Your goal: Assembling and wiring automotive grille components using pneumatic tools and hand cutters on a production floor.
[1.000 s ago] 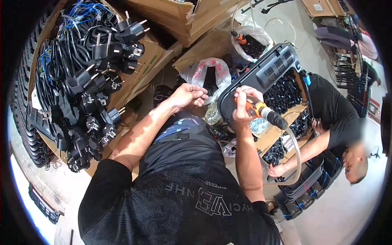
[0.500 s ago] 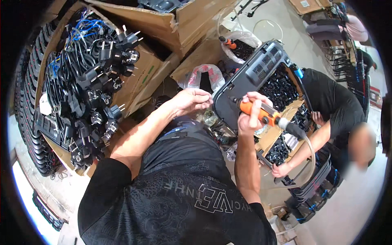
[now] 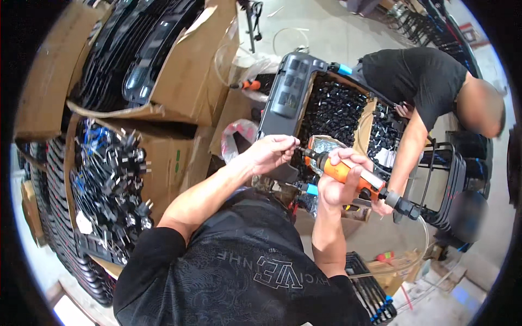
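A person in a black shirt is standing over a long dark plastic panel (image 3: 288,92), working on it with a powered screwdriver (image 3: 348,174). The right hand (image 3: 340,182) is wrapped tightly around the orange body of the screwdriver. The left hand (image 3: 269,152) is pinched narrow at the tool's tip, fingertips closing on the bit or a small screw there; which one is too small to tell.

The screwdriver is lying almost level, its long axis running from the lower right, where a clear hose (image 3: 418,250) is trailing off its black rear end, up toward the upper left, where the tip is pointing at the left hand and the near end of the panel. The tip is not yet touching the panel, so the fastening looks like it is only being readied, with the driving itself left to do.

The panel is slanting away from the person, resting against a cardboard box of small black parts (image 3: 337,108). To the left, another cardboard box is holding black power cords with plugs (image 3: 109,185). On the right, a co-worker (image 3: 418,81) in black is bending over, reaching into the parts.
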The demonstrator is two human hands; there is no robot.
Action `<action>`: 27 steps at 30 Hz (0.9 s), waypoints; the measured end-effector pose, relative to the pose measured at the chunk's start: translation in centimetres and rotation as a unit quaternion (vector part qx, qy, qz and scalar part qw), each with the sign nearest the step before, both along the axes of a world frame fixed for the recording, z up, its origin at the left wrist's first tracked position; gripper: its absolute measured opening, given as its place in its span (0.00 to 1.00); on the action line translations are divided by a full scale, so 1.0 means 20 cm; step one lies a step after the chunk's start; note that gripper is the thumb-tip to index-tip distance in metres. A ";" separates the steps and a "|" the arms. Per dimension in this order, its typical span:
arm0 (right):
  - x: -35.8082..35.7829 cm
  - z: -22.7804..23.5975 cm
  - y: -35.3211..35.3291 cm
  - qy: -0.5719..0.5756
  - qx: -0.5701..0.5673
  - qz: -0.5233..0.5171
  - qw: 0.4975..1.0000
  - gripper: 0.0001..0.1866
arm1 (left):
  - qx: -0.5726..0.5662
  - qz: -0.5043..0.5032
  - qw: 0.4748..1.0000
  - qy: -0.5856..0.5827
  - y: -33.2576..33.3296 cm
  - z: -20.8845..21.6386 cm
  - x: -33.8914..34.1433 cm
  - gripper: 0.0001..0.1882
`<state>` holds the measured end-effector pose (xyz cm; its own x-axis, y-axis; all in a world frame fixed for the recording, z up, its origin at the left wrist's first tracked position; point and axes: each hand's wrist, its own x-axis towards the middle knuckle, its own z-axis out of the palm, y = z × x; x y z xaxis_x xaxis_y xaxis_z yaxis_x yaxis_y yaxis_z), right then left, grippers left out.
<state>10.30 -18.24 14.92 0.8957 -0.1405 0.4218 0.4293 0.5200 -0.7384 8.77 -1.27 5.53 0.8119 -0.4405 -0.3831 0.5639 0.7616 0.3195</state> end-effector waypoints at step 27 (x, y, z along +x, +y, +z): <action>0.86 -0.20 0.05 0.217 0.141 -0.112 0.959 0.15 | 0.094 -0.146 0.985 0.011 0.10 -0.16 0.91 0.10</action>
